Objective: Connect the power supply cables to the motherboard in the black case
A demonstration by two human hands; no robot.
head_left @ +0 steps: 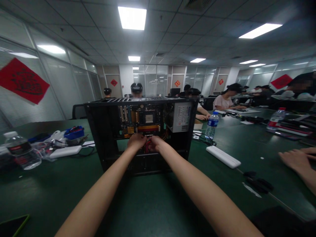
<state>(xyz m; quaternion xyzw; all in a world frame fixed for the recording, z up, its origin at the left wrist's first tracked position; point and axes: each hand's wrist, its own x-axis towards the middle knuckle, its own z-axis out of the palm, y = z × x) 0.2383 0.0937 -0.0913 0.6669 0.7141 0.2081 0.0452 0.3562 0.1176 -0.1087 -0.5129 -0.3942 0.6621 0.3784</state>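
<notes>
A black computer case (98, 138) lies on its side or stands on the table before me, its open face towards me. Inside sit a motherboard (149, 118) with slots and a silver processor socket, and a grey power supply (182, 117) at the upper right. Both my hands reach in below the motherboard. My left hand (136, 141) has its fingers pinched near the board's lower edge. Beside it my right hand (155, 143) is closed around red and dark cables (147, 144). What lies between the left fingertips is hidden.
On the green table (153, 204) stand a bottle with a white cap (22, 151) at left and a blue-capped bottle (212, 123) at right. White power banks (223, 156) lie on both sides. A co-worker's hands (296, 161) rest at far right; other people sit behind.
</notes>
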